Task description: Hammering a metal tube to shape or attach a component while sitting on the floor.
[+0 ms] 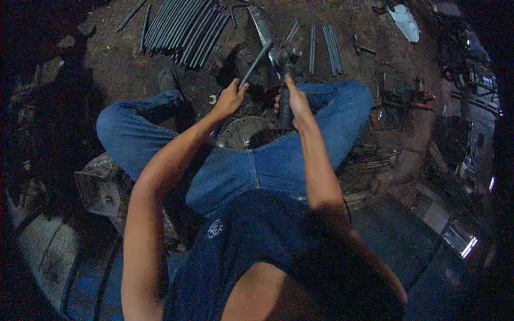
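My left hand [230, 100] is closed round a straight dark metal rod [256, 65], which slants up and to the right. Its upper end is close to the head of an angle grinder [285, 109]. My right hand [296, 104] grips the grinder's thick black body, thumb along the top. Just beyond the two tools lies a long, pale, blade-like metal strip [259, 24]. Between my legs rests a round metal piece [245, 132] with small holes near its edge. An open-ended wrench [212, 99] shows its jaw left of it.
Many similar rods lie in a bundle [182, 29] at the far left; several more rods [332, 49] lie far right. A white bag [404, 23] is farther right. Beside my left thigh stands a box-like metal part [101, 187]. Metal clutter [409, 99] fills the right side.
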The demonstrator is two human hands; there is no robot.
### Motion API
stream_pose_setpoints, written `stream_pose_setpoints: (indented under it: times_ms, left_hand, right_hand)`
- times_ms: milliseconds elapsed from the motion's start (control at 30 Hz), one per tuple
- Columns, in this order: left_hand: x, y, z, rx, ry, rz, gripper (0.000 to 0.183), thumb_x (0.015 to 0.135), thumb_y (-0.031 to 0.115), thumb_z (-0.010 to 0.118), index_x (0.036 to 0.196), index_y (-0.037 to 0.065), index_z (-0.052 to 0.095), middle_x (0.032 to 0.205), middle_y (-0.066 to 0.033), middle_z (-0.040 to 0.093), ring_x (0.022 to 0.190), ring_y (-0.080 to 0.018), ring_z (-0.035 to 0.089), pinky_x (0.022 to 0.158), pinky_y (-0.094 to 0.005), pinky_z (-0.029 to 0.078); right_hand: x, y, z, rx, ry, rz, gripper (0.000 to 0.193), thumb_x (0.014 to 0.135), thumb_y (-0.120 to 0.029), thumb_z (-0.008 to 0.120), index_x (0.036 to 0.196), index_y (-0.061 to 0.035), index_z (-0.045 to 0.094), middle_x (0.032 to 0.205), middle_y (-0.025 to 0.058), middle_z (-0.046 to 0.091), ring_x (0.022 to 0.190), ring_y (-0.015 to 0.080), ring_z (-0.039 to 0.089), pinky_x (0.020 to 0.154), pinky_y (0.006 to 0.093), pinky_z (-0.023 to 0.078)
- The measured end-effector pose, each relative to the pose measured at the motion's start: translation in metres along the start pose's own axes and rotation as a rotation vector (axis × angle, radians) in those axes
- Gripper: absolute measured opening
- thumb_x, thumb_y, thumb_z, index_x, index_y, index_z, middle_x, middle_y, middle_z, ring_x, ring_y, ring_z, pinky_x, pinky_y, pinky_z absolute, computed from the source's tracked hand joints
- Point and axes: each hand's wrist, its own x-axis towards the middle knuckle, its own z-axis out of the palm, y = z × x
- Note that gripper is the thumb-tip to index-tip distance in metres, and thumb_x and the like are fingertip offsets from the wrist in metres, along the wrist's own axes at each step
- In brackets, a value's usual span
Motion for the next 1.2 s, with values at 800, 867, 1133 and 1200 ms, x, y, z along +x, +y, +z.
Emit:
stream_pose_setpoints:
  times_ms: [800,867,1133,1200]
  left_hand:
    - [-0.002,0.013,-0.006,0.064,-0.1,-0.107,0.045,0.094,0.04,0.038,0.095,-0.003,0.05,0.086,-0.0331,0.058,0.085,-0.051,0.054,0.076,-0.0564,0.041]
    - [-0.003,0.014,-0.008,0.115,-0.07,-0.102,0.044,0.094,0.039,0.039,0.093,-0.003,0.051,0.085,-0.0334,0.058,0.084,-0.0509,0.054,0.074,-0.0565,0.041]
    - [0.002,0.017,-0.014,0.123,-0.037,0.026,0.043,0.094,0.038,0.039,0.091,-0.003,0.051,0.078,-0.0324,0.058,0.079,-0.051,0.054,0.069,-0.056,0.042]
    - [0.001,0.019,-0.014,0.117,-0.139,-0.045,0.044,0.094,0.038,0.039,0.091,-0.004,0.05,0.078,-0.0324,0.058,0.081,-0.0513,0.054,0.07,-0.056,0.041]
  right_hand:
    - [-0.136,-0.149,0.043,-0.181,0.501,-0.772,0.046,0.092,-0.049,0.038,0.097,-0.0065,0.055,0.075,0.0092,0.055,0.064,0.0194,0.052,0.057,0.0327,0.043]
    - [-0.14,-0.123,0.061,-0.422,0.985,-0.879,0.045,0.093,-0.046,0.037,0.098,-0.0054,0.056,0.081,0.0117,0.056,0.071,0.0215,0.054,0.064,0.0335,0.044]
    - [0.026,-0.075,0.033,0.173,-0.053,-0.168,0.065,0.09,-0.064,0.02,0.085,-0.0077,0.052,0.055,0.0039,0.046,0.044,0.0144,0.043,0.044,0.0294,0.039]
    - [0.027,-0.055,0.015,0.166,-0.084,-0.173,0.065,0.09,-0.065,0.021,0.083,-0.0085,0.052,0.056,0.0032,0.047,0.044,0.0135,0.043,0.042,0.0287,0.039]
